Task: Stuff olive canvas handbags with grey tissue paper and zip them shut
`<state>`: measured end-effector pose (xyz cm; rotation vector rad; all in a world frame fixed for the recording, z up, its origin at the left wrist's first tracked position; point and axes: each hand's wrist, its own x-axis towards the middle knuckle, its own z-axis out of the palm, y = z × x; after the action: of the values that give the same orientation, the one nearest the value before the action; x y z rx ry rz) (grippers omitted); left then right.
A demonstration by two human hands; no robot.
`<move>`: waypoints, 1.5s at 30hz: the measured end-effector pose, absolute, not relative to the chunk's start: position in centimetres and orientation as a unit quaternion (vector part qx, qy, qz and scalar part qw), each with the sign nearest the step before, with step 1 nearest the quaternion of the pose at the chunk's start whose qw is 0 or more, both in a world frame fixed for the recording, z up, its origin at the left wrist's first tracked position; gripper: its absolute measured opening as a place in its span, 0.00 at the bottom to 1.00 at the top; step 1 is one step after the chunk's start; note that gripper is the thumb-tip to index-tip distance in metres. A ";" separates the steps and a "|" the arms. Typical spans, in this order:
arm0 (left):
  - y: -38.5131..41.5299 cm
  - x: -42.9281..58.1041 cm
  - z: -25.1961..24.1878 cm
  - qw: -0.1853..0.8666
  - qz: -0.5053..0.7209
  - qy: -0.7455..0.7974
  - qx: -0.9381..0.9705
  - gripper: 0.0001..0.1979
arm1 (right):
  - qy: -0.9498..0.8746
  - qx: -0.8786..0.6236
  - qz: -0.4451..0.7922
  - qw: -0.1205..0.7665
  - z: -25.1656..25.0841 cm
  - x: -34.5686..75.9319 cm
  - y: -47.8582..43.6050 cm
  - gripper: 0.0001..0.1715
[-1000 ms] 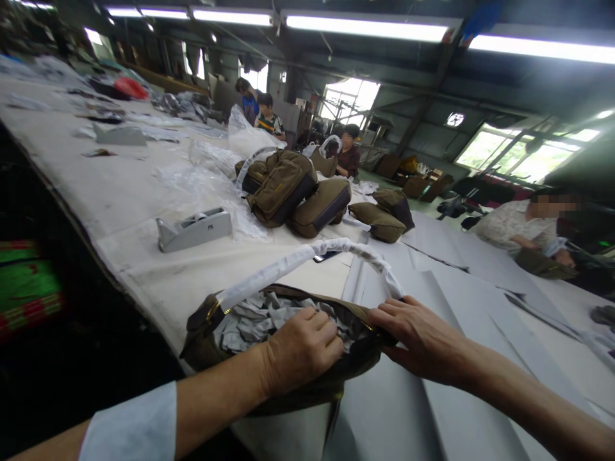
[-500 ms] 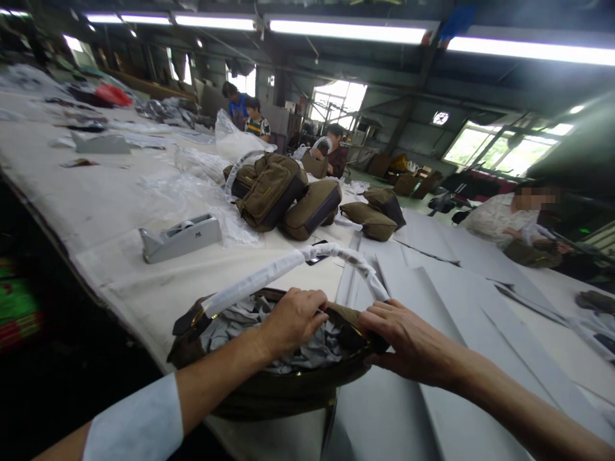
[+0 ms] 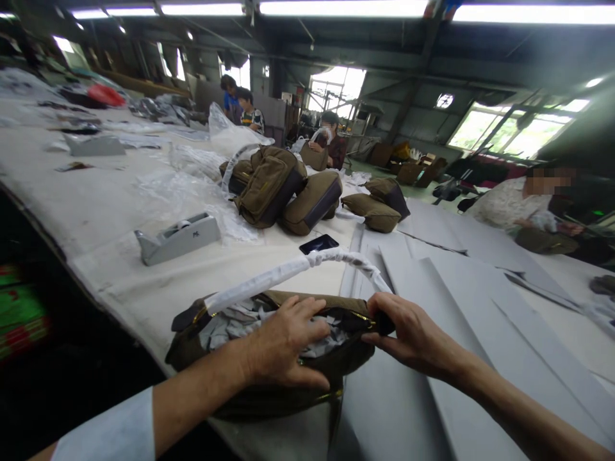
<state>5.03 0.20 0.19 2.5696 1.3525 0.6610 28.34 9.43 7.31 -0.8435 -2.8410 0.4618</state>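
An olive-brown handbag sits in front of me with its zipped top gaping. Crumpled grey-white paper fills the opening, and a handle wrapped in white arches above it. Across the paper and the near zipper edge lies my left hand, fingers spread and thumb apart. At the bag's right end, my right hand grips the corner by the zipper end and handle base, thumb in front and fingers behind. Its grip partly hides that corner.
Beyond the bag are a phone, a grey tape dispenser and several more olive bags. Grey sheets cover the table's right side; clear plastic wrap lies left. A co-worker sits at right, others farther back.
My left hand has opened from a curled grip at the far rim and come down nearer the front zipper edge. My right hand stays on the bag's right corner.
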 end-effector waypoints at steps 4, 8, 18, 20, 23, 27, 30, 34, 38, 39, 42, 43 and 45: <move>-0.9 7.0 0.1 0.066 0.114 0.520 0.844 0.15 | -0.927 -0.308 0.189 0.102 7.1 28.1 9.3 0.13; -1.0 8.6 0.1 0.057 0.121 0.572 0.810 0.11 | -0.925 -0.317 0.177 0.116 7.3 28.1 9.1 0.13; -1.7 8.2 -1.1 0.042 0.228 0.554 0.800 0.12 | -0.963 -0.109 -0.241 0.052 7.6 25.8 3.8 0.15; -2.1 8.3 -1.6 0.030 0.248 0.544 0.801 0.10 | -0.959 -0.064 -0.274 0.036 6.0 25.2 2.8 0.13; -2.1 8.3 -2.0 -0.001 0.246 0.530 0.811 0.07 | -0.958 -0.074 -0.278 0.017 4.0 24.7 2.3 0.08; -1.3 7.9 -1.5 -0.005 0.197 0.507 0.839 0.06 | -0.965 -0.165 -0.204 -0.012 3.9 24.2 3.1 0.06; -0.8 7.6 -1.0 0.033 0.179 0.512 0.839 0.05 | -0.970 -0.211 -0.116 -0.041 5.5 23.3 3.9 0.05; -1.1 7.8 -0.5 0.068 0.194 0.527 0.825 0.13 | -0.968 -0.232 -0.067 -0.071 7.1 21.3 5.3 0.03; -1.3 8.7 0.1 0.098 0.200 0.574 0.788 0.18 | -0.961 -0.225 -0.117 -0.112 6.4 19.5 6.6 0.07; -1.2 9.0 0.2 0.098 0.200 0.583 0.781 0.18 | -0.961 -0.223 -0.118 -0.115 6.2 19.2 6.8 0.07; -1.2 9.4 0.2 0.084 0.199 0.582 0.784 0.16 | -0.958 -0.224 -0.125 -0.125 5.9 18.9 7.2 0.07; -1.2 9.4 0.0 0.079 0.206 0.578 0.786 0.15 | -0.958 -0.222 -0.129 -0.125 6.0 19.0 7.4 0.07; -1.1 9.2 -0.3 0.081 0.228 0.583 0.775 0.13 | -0.962 -0.211 -0.133 -0.109 6.2 19.5 7.6 0.06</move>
<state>9.23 -1.13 -0.29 2.3181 1.7429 0.6828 19.47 7.60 6.24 -0.7114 -3.2522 -0.4508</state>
